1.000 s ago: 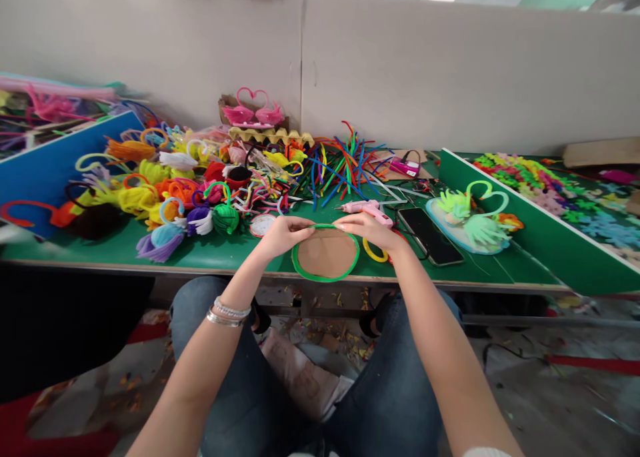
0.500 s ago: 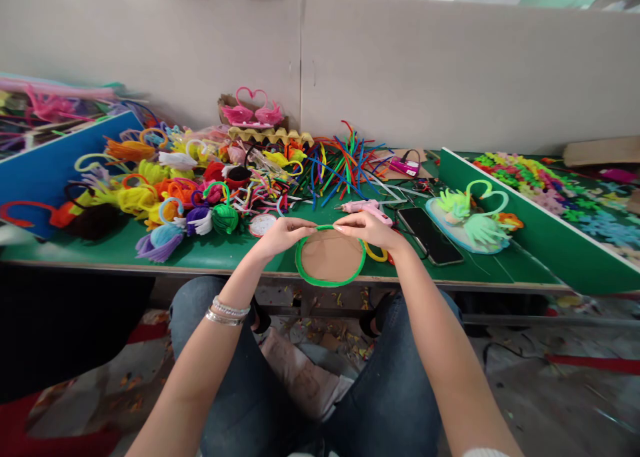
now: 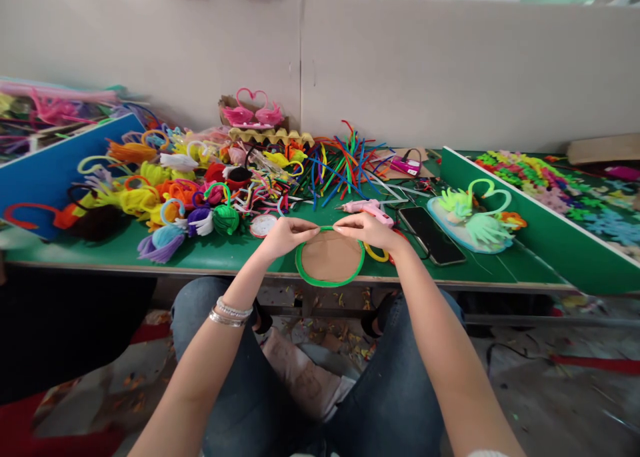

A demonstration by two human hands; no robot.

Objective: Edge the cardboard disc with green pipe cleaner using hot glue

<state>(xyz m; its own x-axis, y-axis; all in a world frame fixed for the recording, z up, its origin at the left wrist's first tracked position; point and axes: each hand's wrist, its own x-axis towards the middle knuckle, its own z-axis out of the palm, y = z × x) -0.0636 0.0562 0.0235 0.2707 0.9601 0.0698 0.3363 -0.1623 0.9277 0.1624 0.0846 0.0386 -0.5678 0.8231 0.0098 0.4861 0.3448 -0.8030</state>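
Observation:
A cardboard oval (image 3: 330,257) with a green fuzzy rim is held up at the table's front edge. My left hand (image 3: 293,235) pinches its top rim from the left. From the right, my right hand (image 3: 364,231) grips the same rim, its fingertips a short way from the left ones. Just behind the right hand lies a pink glue gun (image 3: 369,209). A yellow ring (image 3: 376,253) shows under the right wrist. The undersides of the fingertips are hidden.
Fuzzy coloured birds (image 3: 165,197) cover the left side, with loose pipe cleaners (image 3: 345,160) at the back. To the right are a black phone (image 3: 433,237), a pale green swan pair (image 3: 473,220) and a green divider (image 3: 530,223). A blue divider (image 3: 40,177) stands left.
Both hands keep their hold on the rim, and the fingertips have shifted very slightly. Otherwise the view has barely moved.

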